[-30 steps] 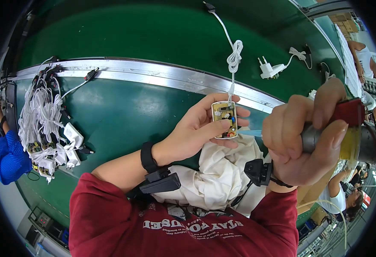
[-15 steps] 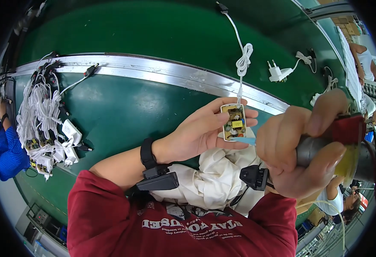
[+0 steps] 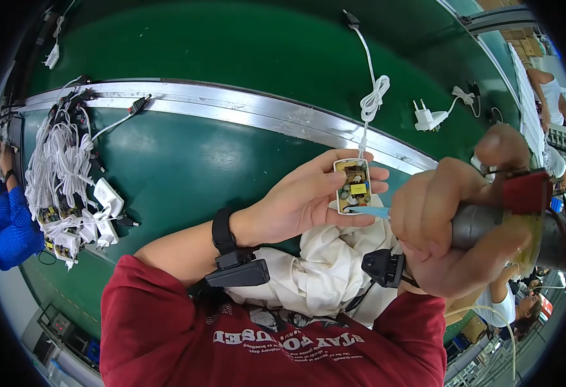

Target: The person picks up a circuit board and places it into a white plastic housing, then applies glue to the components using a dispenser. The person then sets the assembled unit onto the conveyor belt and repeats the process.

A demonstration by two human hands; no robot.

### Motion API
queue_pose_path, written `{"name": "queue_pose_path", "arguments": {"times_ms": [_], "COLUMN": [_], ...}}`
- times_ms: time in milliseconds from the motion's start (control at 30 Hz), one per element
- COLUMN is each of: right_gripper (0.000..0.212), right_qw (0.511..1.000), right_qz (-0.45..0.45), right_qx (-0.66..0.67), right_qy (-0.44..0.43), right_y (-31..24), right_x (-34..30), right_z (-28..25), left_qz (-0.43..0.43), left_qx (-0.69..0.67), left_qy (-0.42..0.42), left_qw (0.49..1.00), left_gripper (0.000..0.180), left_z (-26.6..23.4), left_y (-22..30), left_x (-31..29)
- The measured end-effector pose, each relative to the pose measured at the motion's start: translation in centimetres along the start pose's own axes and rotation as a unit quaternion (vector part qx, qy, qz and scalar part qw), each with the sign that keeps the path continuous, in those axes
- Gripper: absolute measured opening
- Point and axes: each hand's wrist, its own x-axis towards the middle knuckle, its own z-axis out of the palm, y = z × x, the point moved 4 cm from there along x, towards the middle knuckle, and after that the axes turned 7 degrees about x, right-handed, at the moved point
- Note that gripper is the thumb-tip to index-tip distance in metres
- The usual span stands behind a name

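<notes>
My left hand (image 3: pixel 309 187) is palm up with its fingers curled round an opened white power adapter (image 3: pixel 340 187). The adapter's circuit board faces up, with a yellow block and several small parts. From its far end a bundled white cord (image 3: pixel 374 97) runs over the metal rail to a black plug. My right hand (image 3: pixel 431 213) is closed round a grey cylindrical tool (image 3: pixel 473 226) with a red part at its back. The tool's light-blue tip (image 3: pixel 370 211) reaches the near end of the adapter; exact contact is hard to tell.
At the left lies a heap of white adapters and cords (image 3: pixel 63 161). Beyond the metal rail (image 3: pixel 231 103), the green belt (image 3: pixel 199 45) carries more adapters, including one with prongs (image 3: pixel 428 117). White cloth (image 3: pixel 309 271) lies near my lap. Other people are at both sides.
Things on the far belt have shifted right, and a white adapter has appeared at the upper left. One finger of my right hand has lifted slightly. The held adapter has barely moved.
</notes>
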Motion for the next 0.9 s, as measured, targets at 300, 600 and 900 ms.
{"name": "queue_pose_path", "arguments": {"times_ms": [300, 600, 900], "right_gripper": [0.068, 0.063, 0.051], "right_qw": [0.989, 0.96, 0.956], "right_qz": [0.083, 0.055, 0.142], "right_qx": [0.126, 0.215, 0.232], "right_qy": [0.01, -0.173, -0.112], "right_y": [-1.6, -1.9, -2.0], "right_x": [-0.6, -2.6, -4.0], "right_z": [1.1, 1.3, 4.1], "left_qz": [0.063, 0.292, 0.211], "left_qx": [0.111, 0.847, 0.848], "left_qy": [0.061, 0.164, 0.271], "left_qw": [0.99, 0.413, 0.403], "left_gripper": [0.054, 0.039, 0.041], "left_z": [-1.0, 0.7, 1.7], "left_y": [2.0, 9.3, 11.9], "left_x": [1.6, 10.3, -5.1]}}
